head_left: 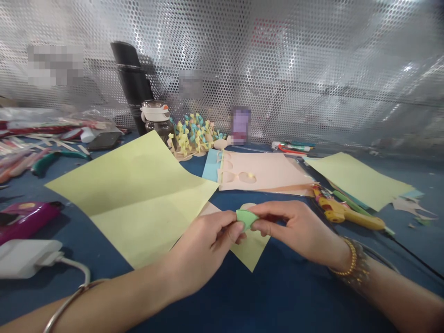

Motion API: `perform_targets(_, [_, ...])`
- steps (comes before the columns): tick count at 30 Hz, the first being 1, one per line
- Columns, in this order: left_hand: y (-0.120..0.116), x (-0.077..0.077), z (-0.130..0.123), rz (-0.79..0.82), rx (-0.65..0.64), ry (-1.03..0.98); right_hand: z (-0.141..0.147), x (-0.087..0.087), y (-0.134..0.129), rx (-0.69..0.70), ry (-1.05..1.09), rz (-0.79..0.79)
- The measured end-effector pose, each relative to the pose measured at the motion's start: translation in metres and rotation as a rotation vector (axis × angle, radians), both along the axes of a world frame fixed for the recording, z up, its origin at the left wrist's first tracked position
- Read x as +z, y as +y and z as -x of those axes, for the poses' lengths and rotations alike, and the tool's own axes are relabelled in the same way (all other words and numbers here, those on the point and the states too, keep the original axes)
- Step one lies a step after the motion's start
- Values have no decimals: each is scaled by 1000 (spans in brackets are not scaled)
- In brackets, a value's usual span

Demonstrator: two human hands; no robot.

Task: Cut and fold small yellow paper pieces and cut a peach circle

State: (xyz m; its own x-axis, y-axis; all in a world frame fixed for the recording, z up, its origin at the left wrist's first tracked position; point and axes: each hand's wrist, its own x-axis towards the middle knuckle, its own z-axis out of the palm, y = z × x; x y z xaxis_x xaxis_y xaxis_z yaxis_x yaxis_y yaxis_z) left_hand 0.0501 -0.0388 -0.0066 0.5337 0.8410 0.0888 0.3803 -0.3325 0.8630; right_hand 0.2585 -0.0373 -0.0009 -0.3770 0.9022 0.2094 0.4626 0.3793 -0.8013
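And there's a small green paper piece (247, 219), curved like a petal, pinched between the fingertips of the left hand (204, 245) and the right hand (294, 226), other fingers curled in, just beside a pale yellow-green paper sheet (138, 194)!

Perforated silver metal panel (298, 60) fills backdrop, curving slightly, bright glare upper right; dark blue surface (277, 296) spreads below.

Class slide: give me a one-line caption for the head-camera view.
Left hand and right hand pinch a curved green paper piece above pale yellow paper, beside a yellow glue gun.
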Motion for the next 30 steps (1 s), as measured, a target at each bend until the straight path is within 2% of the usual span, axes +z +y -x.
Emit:
perform_targets(2, [2, 1, 0, -18, 47, 11, -15, 2, 13, -17, -12, 79])
perform_targets(3, [4, 2, 1, -17, 72, -4, -24, 3, 20, -104, 33, 89])
perform_targets(5, [8, 2, 2, -18, 113, -36, -43, 7, 36, -380, 305, -2])
perform_targets(7, [12, 0, 3, -47, 124, -31, -55, 10, 45, -520, 485, 18])
perform_targets(8, [14, -1, 4, -69, 120, -21, -58, 11, 46, -541, 505, 31])
perform_targets(10, [17, -4, 5, -106, 101, 11, -54, 13, 41, -466, 387, 21])
perform_targets(13, [21, -9, 7, -130, 69, 90, -36, 12, 23, -218, -34, -76])
perform_targets(15, [22, -10, 7, -137, 48, 148, -25, 9, 13, -123, -284, -174])
perform_targets(17, [22, -10, 7, -158, 41, 194, -20, 7, 7, -70, -427, -246])
perform_targets(20, [23, -7, 8, -217, 36, 253, -22, 2, 8, -51, -532, -290])
perform_targets(25, [22, -4, 8, -273, -55, 321, -26, 1, 12, -37, -634, -262])
perform_targets(30, [24, -5, 7, -343, -132, 366, -9, 6, -7, 186, -535, -208])
